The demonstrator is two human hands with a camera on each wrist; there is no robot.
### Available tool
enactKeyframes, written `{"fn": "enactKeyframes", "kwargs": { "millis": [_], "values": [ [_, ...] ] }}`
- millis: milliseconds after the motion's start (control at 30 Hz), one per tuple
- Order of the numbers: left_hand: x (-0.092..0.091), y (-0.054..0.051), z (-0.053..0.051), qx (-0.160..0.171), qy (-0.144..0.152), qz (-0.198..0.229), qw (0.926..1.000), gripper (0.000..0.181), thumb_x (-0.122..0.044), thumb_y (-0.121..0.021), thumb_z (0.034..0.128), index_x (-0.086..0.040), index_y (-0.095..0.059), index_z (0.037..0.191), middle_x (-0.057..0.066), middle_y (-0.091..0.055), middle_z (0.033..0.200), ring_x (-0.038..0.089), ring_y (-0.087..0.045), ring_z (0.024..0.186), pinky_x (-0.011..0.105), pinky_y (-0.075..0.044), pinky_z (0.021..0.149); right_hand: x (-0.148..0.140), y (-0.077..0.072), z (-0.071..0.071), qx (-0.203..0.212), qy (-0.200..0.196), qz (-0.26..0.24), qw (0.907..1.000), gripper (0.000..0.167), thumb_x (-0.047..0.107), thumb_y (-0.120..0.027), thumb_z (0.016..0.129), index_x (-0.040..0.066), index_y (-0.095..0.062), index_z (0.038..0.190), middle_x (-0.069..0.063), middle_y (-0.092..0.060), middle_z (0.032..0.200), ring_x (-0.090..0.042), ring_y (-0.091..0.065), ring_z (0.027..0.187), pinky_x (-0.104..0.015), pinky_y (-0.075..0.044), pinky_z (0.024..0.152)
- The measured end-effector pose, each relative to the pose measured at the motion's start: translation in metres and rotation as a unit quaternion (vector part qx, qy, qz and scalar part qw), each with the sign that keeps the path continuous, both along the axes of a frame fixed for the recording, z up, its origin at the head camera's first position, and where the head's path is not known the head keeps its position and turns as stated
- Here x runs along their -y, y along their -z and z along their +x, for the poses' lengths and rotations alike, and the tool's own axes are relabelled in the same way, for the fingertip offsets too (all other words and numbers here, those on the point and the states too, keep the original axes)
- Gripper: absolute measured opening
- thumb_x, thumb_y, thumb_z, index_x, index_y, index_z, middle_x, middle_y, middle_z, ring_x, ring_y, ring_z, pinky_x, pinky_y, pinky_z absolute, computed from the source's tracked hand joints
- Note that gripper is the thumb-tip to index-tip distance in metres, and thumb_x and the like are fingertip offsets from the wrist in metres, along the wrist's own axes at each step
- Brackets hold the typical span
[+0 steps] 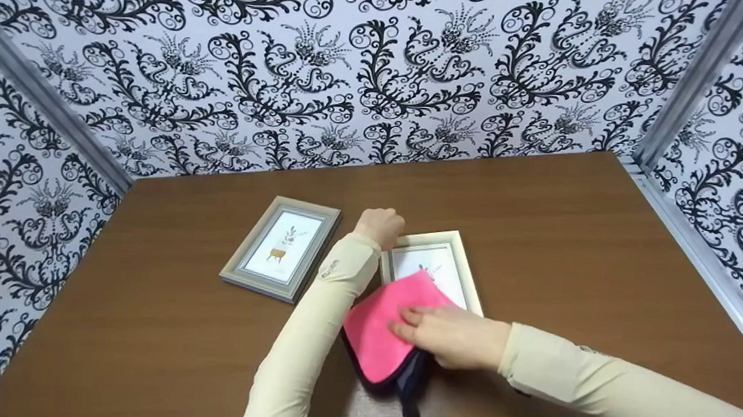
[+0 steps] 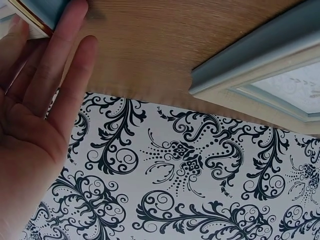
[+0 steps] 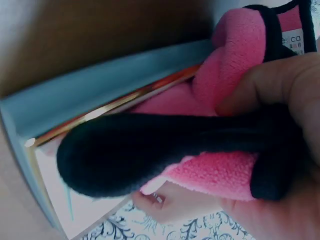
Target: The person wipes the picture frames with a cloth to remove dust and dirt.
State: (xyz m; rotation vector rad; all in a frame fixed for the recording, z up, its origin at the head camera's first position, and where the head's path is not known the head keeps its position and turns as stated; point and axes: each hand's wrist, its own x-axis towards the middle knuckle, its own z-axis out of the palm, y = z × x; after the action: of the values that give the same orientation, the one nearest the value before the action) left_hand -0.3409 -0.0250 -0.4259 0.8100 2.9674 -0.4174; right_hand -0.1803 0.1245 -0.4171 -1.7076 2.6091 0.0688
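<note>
My left hand (image 1: 380,227) grips the upper left corner of a cream picture frame (image 1: 468,276). In the left wrist view, the fingers reach along the edge of that frame (image 2: 49,14). A pink cloth (image 1: 373,337) with dark edging lies over the frame's lower part, hiding much of the picture. My right hand (image 1: 451,336) holds this cloth against the frame from the right side. Seen from the right wrist, the thumb presses into the bunched pink cloth (image 3: 235,65), and a dark fold hangs across the view.
A second picture frame (image 1: 327,251), with a small plant picture, lies flat to the left on the brown wooden table (image 1: 557,233). Patterned black and white panels (image 1: 380,73) with metal posts stand at the back and sides.
</note>
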Motion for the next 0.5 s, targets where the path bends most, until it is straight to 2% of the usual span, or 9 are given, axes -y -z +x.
{"fn": "enactKeyframes", "kwargs": {
  "millis": [167, 367, 500],
  "values": [
    [0.000, 0.001, 0.003, -0.007, -0.010, 0.002, 0.9999, 0.019, -0.015, -0.060, 0.0908, -0.013, -0.075, 0.102, 0.005, -0.070, 0.105, 0.025, -0.069, 0.089, 0.039, -0.056, 0.072, 0.006, 0.008, -0.017, 0.017, 0.034, -0.034, 0.9987, 0.058, -0.001, -0.071, 0.077, -0.001, -0.054, 0.133, -0.025, -0.057, 0.128, -0.034, -0.054, 0.120, -0.039, -0.045, 0.097],
    [0.000, 0.000, 0.007, -0.016, -0.029, 0.008, 0.9994, 0.017, -0.021, -0.064, 0.0892, -0.015, -0.076, 0.101, 0.005, -0.070, 0.104, 0.024, -0.068, 0.090, 0.038, -0.056, 0.072, 0.015, 0.018, -0.039, 0.006, 0.086, -0.033, 0.9957, 0.063, 0.013, -0.076, 0.079, -0.008, -0.050, 0.133, -0.030, -0.050, 0.132, -0.042, -0.048, 0.123, -0.044, -0.040, 0.102],
    [0.000, -0.001, 0.009, -0.029, -0.032, 0.016, 0.9989, 0.019, -0.016, -0.060, 0.0903, -0.016, -0.076, 0.099, 0.005, -0.071, 0.102, 0.024, -0.068, 0.089, 0.038, -0.056, 0.072, 0.019, 0.017, -0.052, 0.015, 0.098, -0.041, 0.9943, 0.063, 0.010, -0.077, 0.078, -0.011, -0.050, 0.131, -0.031, -0.051, 0.131, -0.045, -0.048, 0.123, -0.045, -0.038, 0.103]
  ]
}}
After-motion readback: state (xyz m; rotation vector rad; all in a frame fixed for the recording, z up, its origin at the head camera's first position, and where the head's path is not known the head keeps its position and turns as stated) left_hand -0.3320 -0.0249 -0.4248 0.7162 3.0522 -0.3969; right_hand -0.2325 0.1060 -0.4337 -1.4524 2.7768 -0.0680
